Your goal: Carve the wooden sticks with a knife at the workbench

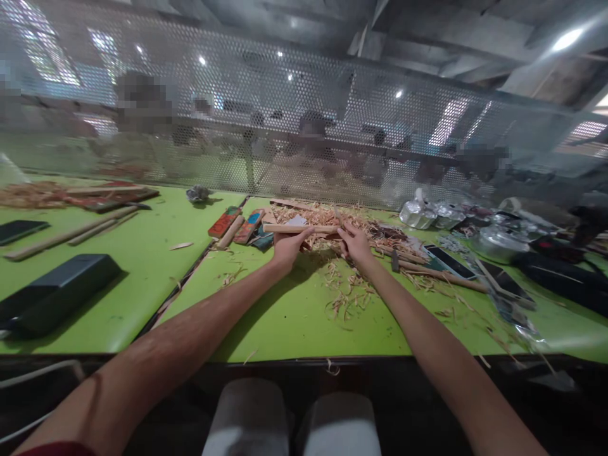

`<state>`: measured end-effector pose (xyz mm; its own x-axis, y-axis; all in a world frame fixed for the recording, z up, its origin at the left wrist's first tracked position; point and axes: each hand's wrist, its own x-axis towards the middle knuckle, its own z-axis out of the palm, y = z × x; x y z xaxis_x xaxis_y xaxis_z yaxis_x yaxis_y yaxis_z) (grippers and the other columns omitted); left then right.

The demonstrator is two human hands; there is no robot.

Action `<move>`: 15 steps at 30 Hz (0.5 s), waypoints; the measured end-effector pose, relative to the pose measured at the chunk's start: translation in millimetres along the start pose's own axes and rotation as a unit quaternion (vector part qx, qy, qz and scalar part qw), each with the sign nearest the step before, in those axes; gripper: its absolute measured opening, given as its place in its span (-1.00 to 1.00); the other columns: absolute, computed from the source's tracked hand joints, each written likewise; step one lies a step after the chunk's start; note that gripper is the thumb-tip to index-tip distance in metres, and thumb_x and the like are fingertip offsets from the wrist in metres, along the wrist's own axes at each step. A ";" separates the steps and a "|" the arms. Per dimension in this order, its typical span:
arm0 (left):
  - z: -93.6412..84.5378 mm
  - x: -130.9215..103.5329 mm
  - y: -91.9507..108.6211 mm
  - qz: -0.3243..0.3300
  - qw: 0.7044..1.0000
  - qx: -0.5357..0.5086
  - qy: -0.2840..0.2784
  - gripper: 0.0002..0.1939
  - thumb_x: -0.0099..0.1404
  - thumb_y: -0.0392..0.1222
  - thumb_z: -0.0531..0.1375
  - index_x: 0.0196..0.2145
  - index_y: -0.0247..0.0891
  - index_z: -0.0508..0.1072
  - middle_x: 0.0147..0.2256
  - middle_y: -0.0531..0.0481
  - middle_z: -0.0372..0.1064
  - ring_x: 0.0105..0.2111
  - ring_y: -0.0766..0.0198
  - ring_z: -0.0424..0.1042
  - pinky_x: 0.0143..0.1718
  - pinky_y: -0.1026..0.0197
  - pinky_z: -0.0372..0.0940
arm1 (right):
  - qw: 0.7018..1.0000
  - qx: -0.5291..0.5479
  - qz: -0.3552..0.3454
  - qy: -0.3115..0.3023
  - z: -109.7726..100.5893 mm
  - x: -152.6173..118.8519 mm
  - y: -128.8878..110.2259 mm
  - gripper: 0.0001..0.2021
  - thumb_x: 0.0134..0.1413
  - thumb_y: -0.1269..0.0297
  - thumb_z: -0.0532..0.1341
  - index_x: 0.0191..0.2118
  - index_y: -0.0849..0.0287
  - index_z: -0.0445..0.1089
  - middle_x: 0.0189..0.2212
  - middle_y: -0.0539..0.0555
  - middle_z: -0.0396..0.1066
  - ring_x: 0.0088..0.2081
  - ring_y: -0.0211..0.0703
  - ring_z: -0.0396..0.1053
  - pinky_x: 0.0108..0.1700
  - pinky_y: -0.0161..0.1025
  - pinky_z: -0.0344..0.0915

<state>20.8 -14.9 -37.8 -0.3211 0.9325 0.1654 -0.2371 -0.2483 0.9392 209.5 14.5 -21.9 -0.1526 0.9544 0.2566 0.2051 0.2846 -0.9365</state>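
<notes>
I have my left hand (286, 246) and right hand (354, 244) clamped on a thin wooden stick (299, 228), probably light, stiff, best gripped near its ends.

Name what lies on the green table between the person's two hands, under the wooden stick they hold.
In the head view, a heap of wood shavings lies between the left hand and the right hand, beneath the wooden stick.
</notes>
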 end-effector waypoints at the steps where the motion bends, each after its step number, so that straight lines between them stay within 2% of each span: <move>1: -0.4 0.1 -0.4 0.001 1.000 0.002 -0.013 -0.65 0.07 -0.01 0.49 -0.37 -0.34 0.56 -0.46 -0.08 0.53 -0.61 0.32 0.42 -0.64 0.29 0.23 | 1.000 0.011 0.002 -0.002 0.3 -0.7 -0.9 -0.49 0.27 0.14 0.22 0.22 0.36 0.42 -0.73 -0.14 0.27 -0.74 -0.33 0.05 -0.65 -0.40 0.02; 3: -1.7 0.0 -1.6 0.011 0.998 0.020 -0.050 -0.68 0.11 -0.02 0.47 -0.35 -0.31 0.56 -0.44 -0.08 0.54 -0.57 0.29 0.46 -0.61 0.29 0.24 | 0.999 0.033 0.009 0.008 -0.6 -1.2 -3.5 -0.53 0.26 0.19 0.22 0.19 0.34 0.44 -0.75 -0.18 0.19 -0.73 -0.34 0.04 -0.64 -0.41 0.00; 7: -5.1 -2.2 -2.4 0.063 0.983 0.119 -0.125 -0.70 0.12 -0.16 0.45 -0.20 -0.30 0.58 -0.39 -0.09 0.58 -0.47 0.22 0.51 -0.53 0.28 0.32 | 0.993 0.099 0.032 0.058 -9.2 2.2 -9.6 -0.66 0.19 0.32 0.22 0.05 0.30 0.48 -0.54 -0.09 0.38 -0.70 -0.42 0.03 -0.64 -0.37 -0.09; 11: -6.6 -4.6 0.9 0.175 0.958 0.148 -0.171 -0.69 0.20 -0.31 0.32 -0.07 -0.25 0.59 -0.09 -0.15 0.62 -0.30 0.23 0.57 -0.29 0.24 0.44 | 0.981 0.172 0.052 0.071 -21.7 7.6 -12.0 -0.77 0.13 0.36 0.22 -0.09 0.25 0.48 -0.49 -0.07 0.40 -0.70 -0.44 -0.01 -0.63 -0.34 -0.16; 13: -6.0 -4.6 2.4 0.172 0.959 0.136 -0.182 -0.73 0.29 -0.27 0.25 -0.06 -0.27 0.58 -0.03 -0.18 0.60 -0.37 0.28 0.57 -0.36 0.25 0.42 | 0.980 0.181 0.053 0.060 -25.8 9.0 -11.4 -0.80 0.08 0.37 0.27 -0.14 0.22 0.51 -0.53 -0.08 0.37 -0.70 -0.43 -0.01 -0.63 -0.35 -0.15; 15: -4.3 -4.5 3.8 0.122 0.968 0.112 -0.191 -0.75 0.36 -0.20 0.19 -0.07 -0.32 0.55 -0.06 -0.22 0.60 -0.47 0.33 0.54 -0.47 0.29 0.37 | 0.982 0.175 0.049 0.056 -27.1 9.2 -11.0 -0.79 0.03 0.36 0.32 -0.16 0.20 0.53 -0.55 -0.09 0.35 -0.69 -0.43 -0.02 -0.64 -0.37 -0.15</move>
<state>17.5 -21.2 -36.3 0.0307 0.8929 0.4493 0.0204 -0.4500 0.8928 232.1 22.6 -2.7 -0.0367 0.9850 0.1684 -0.1337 0.1621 -0.9777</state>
